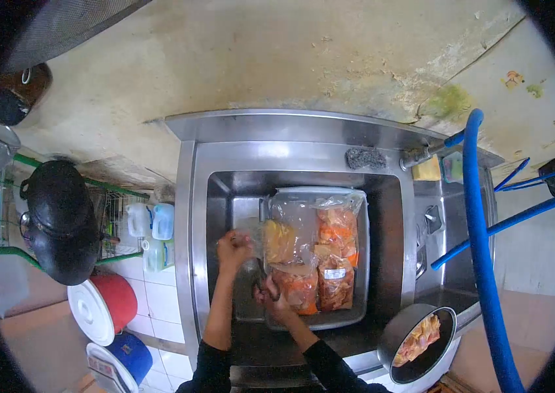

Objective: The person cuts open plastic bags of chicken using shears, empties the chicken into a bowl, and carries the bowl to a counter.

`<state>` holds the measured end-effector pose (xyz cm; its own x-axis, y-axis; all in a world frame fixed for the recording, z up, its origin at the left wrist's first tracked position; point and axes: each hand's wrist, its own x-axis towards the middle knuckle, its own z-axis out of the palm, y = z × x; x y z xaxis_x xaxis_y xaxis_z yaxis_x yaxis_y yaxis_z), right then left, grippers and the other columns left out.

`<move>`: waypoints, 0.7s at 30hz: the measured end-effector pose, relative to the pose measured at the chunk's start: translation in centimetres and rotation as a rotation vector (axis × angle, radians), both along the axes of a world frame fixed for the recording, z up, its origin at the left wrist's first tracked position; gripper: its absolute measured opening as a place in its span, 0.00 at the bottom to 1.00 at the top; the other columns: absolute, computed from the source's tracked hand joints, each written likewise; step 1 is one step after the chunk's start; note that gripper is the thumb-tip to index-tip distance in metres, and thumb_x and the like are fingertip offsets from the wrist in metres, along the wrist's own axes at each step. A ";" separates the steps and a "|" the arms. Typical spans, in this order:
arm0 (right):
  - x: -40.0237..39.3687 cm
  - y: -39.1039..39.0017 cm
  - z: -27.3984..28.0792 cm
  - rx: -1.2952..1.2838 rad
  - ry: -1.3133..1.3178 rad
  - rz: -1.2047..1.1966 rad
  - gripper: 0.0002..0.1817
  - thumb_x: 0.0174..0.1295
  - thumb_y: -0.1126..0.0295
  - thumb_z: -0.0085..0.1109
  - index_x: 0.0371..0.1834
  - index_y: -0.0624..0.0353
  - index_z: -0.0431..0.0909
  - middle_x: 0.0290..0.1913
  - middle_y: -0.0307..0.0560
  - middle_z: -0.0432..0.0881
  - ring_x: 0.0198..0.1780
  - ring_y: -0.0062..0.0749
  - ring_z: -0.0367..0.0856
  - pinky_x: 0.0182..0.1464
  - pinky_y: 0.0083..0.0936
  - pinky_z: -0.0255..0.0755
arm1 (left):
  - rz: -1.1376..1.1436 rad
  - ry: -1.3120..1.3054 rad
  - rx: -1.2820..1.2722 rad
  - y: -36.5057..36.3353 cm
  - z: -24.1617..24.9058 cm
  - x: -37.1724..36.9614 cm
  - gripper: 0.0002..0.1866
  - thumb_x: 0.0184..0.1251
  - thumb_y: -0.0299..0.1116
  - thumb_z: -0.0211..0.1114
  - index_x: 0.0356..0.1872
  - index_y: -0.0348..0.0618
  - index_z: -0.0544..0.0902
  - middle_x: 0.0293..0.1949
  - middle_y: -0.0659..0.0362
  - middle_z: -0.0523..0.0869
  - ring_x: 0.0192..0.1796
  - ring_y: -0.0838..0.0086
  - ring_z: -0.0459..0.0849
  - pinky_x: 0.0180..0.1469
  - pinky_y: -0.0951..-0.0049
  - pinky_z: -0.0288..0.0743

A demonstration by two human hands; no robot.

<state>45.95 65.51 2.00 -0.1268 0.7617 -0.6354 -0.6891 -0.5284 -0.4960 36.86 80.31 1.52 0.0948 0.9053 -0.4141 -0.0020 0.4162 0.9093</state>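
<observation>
My left hand (233, 252) is closed on the gathered end of a clear plastic bag (281, 241) with pale yellow contents. Just below it, my right hand (271, 296) is wrapped round a dark-handled tool that looks like scissors (260, 268), pointing up toward the bag; its shape is partly hidden by the fingers. The yellow bag lies in a grey plastic tub (361, 275) inside the steel sink. Beside it are more clear bags: one of orange-pink meat (336, 226), another of reddish meat (297, 288), and a labelled meat bag (336, 281).
A pot (399, 327) holding raw meat pieces stands at the sink's lower right. A blue hose (477, 242) crosses the right side. Steel wool (366, 158) and a yellow sponge (427, 169) lie behind the sink. Black pots (61, 209), jugs (163, 221) and lidded buckets (117, 301) are left.
</observation>
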 end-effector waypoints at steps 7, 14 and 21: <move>0.2 -0.1 1.0 -0.053 -0.286 0.091 0.30 0.62 0.36 0.39 0.24 0.54 0.71 0.19 0.33 0.68 0.23 0.23 0.65 0.30 0.22 0.59 | -0.215 0.446 -0.229 -1.8 -1.8 -0.3 0.11 0.46 0.36 0.71 0.26 0.39 0.83 0.23 0.57 0.84 0.25 0.76 0.82 0.31 0.72 0.75; 1.2 -0.2 -0.8 0.188 0.197 -0.006 0.30 0.56 0.33 0.46 0.32 0.52 0.68 0.25 0.37 0.69 0.27 0.23 0.66 0.29 0.20 0.58 | -0.140 0.217 -0.013 -4.4 -1.0 -0.7 0.06 0.56 0.29 0.65 0.29 0.35 0.82 0.21 0.62 0.81 0.23 0.80 0.76 0.27 0.78 0.71; 1.0 0.8 -0.8 0.002 0.113 -0.005 0.29 0.57 0.35 0.48 0.37 0.52 0.66 0.24 0.37 0.68 0.25 0.22 0.65 0.27 0.20 0.57 | -0.016 -0.267 -0.341 -6.2 -2.0 -0.5 0.09 0.62 0.33 0.61 0.42 0.44 0.75 0.34 0.66 0.78 0.40 0.79 0.75 0.44 0.78 0.68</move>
<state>47.00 66.36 1.19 -0.1941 0.7640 -0.6154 -0.7432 -0.5240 -0.4161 36.36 74.15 -0.47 0.2523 0.7181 -0.6486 -0.2096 0.6949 0.6879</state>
